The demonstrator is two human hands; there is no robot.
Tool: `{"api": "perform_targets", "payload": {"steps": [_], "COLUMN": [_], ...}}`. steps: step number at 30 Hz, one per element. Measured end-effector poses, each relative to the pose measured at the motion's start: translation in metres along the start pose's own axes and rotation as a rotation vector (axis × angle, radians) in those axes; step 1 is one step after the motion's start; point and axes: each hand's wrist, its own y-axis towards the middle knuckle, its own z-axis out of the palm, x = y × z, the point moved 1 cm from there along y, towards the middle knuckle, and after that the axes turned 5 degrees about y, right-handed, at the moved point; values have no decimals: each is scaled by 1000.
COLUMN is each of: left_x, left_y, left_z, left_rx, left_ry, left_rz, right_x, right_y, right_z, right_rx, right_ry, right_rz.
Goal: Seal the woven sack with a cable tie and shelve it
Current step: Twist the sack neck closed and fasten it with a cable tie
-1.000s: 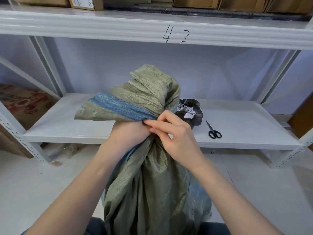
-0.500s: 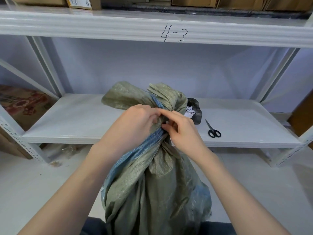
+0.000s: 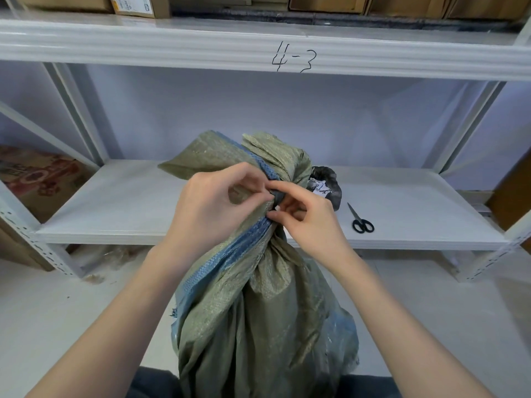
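Note:
An olive-green woven sack [image 3: 258, 326] with a blue stripe stands on the floor in front of me, its top gathered into a twisted neck. My left hand [image 3: 212, 208] wraps the neck from the left, thumb and forefinger pinching the fabric at the stripe. From the right, my right hand [image 3: 310, 222] pinches the same spot with curled fingers. A small dark patch shows between the fingertips; I cannot tell whether it is a cable tie. The sack's loose top flares above both hands.
Behind the sack runs a white metal shelf [image 3: 129, 214] with black scissors [image 3: 362, 224] and a small black bag [image 3: 330, 182] on it. The beam above [image 3: 172, 50] is marked 4-3 and carries cardboard boxes. A printed carton [image 3: 34, 179] stands at the left.
The wide open flap of the sack has been folded in and bunched. My left hand moved from under the flap up onto the neck, and both hands now pinch close together.

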Motion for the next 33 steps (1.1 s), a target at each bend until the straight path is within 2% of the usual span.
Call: {"api": "perform_targets", "payload": {"steps": [3, 8, 15, 24, 33], "left_x": [-3, 3, 13, 18, 22], "left_y": [-1, 0, -1, 0, 0], "left_z": [5, 14, 13, 14, 18], "left_rx": [59, 93, 12, 47, 38], "left_ry": [-175, -258, -172, -4, 38], "left_rz": [-59, -38, -47, 34, 58], "right_x": [4, 7, 9, 9, 9], "right_y": [-1, -4, -5, -5, -5], "right_z": [1, 3, -2, -4, -3], "right_rx": [-2, -21, -129, -154, -150], "right_ry": [51, 142, 309, 306, 273], "right_rz": [-4, -39, 1, -10, -3]}}
